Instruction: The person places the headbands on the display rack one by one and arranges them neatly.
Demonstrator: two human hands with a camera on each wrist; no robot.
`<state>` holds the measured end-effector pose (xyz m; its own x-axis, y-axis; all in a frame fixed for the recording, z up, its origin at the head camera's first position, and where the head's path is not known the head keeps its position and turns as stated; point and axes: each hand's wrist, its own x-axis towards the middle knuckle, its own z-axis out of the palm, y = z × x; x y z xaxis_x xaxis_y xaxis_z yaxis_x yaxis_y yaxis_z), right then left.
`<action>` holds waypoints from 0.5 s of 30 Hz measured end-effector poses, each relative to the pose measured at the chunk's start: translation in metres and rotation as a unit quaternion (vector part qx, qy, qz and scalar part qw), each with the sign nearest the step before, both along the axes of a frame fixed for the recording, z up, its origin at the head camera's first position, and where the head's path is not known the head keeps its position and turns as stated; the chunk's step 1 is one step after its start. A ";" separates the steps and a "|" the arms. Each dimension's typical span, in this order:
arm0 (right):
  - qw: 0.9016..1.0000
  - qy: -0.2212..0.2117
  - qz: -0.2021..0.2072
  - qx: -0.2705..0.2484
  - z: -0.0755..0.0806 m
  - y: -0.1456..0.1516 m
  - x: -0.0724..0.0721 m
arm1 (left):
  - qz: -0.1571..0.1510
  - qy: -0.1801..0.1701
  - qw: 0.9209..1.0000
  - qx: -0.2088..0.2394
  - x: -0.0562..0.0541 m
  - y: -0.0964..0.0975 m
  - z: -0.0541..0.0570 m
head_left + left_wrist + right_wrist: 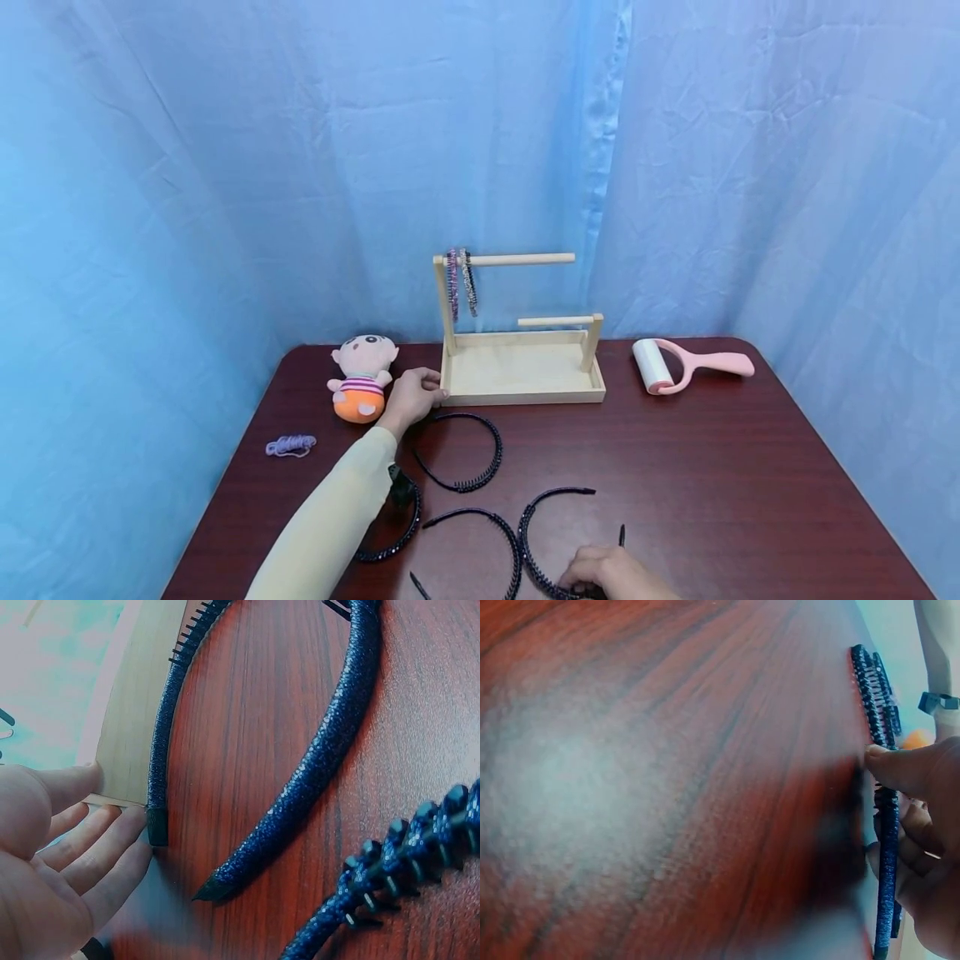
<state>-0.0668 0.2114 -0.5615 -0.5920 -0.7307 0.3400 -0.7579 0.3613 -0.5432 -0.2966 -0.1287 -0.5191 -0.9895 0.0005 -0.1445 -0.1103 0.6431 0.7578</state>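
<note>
Left hand (415, 396): fingers nearly closed, gripping front left corner of wooden rack (525, 399), back of table (690, 475). Right hand (611, 571): fingers pinched on black headband (529, 546), front of table. Three more black headbands (496, 458) left of that, one right before rack (another partly blocked by left sleeve (326, 517), annoying). Plush doll (360, 379) beside left hand, purple cord (291, 445) nearer, lint roller (690, 364) right of rack. Patterned bands (453, 287) hang on upper bar (525, 260).
</note>
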 end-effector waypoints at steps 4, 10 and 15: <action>0.998 0.056 -0.028 -0.007 0.010 0.003 -0.003 | 0.000 0.000 1.000 0.001 0.000 0.000 0.001; 0.993 0.090 -0.076 0.001 0.028 0.007 -0.005 | 0.003 -0.001 1.000 0.003 0.000 0.000 0.002; 0.990 0.086 -0.105 -0.033 0.040 0.009 -0.009 | -0.002 0.000 1.000 0.003 0.002 0.001 0.003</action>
